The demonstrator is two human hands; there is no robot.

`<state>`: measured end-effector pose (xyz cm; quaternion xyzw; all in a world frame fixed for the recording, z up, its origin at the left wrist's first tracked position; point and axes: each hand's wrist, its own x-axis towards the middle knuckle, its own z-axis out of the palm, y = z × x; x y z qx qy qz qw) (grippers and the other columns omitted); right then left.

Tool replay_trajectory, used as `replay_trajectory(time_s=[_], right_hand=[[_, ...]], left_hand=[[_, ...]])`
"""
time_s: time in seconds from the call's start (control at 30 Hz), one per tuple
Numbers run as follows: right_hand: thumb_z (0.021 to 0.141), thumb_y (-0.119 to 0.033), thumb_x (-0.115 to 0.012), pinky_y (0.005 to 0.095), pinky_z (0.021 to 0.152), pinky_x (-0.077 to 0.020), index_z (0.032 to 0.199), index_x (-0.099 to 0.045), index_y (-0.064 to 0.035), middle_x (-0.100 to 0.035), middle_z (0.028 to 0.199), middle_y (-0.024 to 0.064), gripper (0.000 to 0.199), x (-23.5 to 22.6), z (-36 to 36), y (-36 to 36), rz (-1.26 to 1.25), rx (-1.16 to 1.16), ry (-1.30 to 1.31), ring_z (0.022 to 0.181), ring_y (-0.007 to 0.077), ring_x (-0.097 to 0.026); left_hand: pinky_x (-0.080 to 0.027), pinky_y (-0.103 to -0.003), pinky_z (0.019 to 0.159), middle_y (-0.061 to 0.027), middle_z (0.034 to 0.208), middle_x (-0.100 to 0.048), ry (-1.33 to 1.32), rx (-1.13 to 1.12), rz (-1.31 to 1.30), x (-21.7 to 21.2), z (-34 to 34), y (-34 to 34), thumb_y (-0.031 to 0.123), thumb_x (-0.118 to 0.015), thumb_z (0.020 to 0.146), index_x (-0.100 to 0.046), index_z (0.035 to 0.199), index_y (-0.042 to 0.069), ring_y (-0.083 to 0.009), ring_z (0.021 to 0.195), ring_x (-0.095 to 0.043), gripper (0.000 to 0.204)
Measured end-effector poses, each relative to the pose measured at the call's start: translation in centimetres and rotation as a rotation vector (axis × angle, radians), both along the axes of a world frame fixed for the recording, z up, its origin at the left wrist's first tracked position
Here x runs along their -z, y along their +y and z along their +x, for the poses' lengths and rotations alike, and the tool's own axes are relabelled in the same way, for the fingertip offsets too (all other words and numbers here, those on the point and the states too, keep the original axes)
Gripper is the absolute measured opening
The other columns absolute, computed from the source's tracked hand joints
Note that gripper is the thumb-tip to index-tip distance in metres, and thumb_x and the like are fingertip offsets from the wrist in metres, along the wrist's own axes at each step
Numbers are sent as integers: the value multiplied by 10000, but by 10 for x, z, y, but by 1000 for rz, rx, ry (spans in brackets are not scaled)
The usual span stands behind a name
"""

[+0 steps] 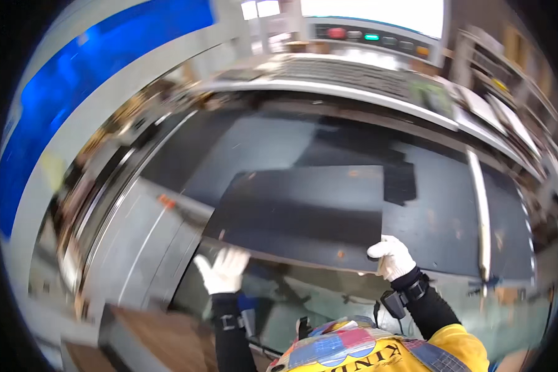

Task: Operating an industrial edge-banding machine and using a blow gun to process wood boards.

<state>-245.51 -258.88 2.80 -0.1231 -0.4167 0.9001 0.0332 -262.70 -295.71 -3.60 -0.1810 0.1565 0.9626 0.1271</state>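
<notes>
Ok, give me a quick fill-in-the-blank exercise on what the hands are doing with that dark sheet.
1. Both hands wear ____ gloves.
2. The right hand grips the dark sheet at its near right ____.
3. The left hand is spread ____ against the sheet's near edge.
4. On the control panel at the top, beside a red button, one light glows ____.

Missing words: white; corner; open; green
</notes>
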Motion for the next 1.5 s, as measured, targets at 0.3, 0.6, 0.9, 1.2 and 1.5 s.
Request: replay_trajectory(time_s=[0.3, 0.6, 0.9, 1.2, 1.5], right_hand=[[891, -271, -592, 510, 928, -474, 1209, -530, -61, -564, 1271, 155, 386, -7, 75, 74, -314, 737, 151, 1121, 295, -559], [842, -80, -702, 482, 929, -499, 1293, -510, -24, -596, 1191, 143, 494, 8, 52, 79, -208, 796, 337, 1109, 303, -586], [866, -74, -648, 229, 526, -438, 1160, -640, -81, -606, 767, 15, 295, 62, 119, 234, 1078, 914, -612, 559, 109, -502], [899, -112, -635, 415, 971, -483, 1342, -530, -33, -572, 1279, 211, 463, 148, 206, 415, 1286, 680, -446, 1130, 299, -574], [957, -378, -513, 423, 887, -513, 1216, -587, 61, -666, 1108, 220, 516, 35, 157, 328, 1323, 459, -910, 1043, 331, -632]], left_hand=[[-420, -599, 1039, -189, 1229, -615, 426, 488, -25, 6, -4, 97, 59, -620, 832, -574, 1237, -3, -382, 1198, -560, 411], [-431, -416, 1069, -269, 1275, -555, 669, 924, -133, -44, 76, 308, 147, -491, 959, -432, 1274, -158, -346, 1182, -555, 442], [-456, -529, 1024, -253, 1277, -561, 339, 1327, 300, 8, 102, 342, 186, -472, 1000, -401, 1400, -30, -385, 1140, -583, 460], [-596, -410, 722, -119, 994, -683, 277, 779, -204, 15, 114, 220, 214, -639, 938, -575, 1206, 58, -238, 816, -699, 316], [-570, -310, 736, -133, 1014, -672, 95, 109, -814, 58, 96, 51, 175, -612, 928, -500, 1303, -40, -177, 866, -664, 446]])
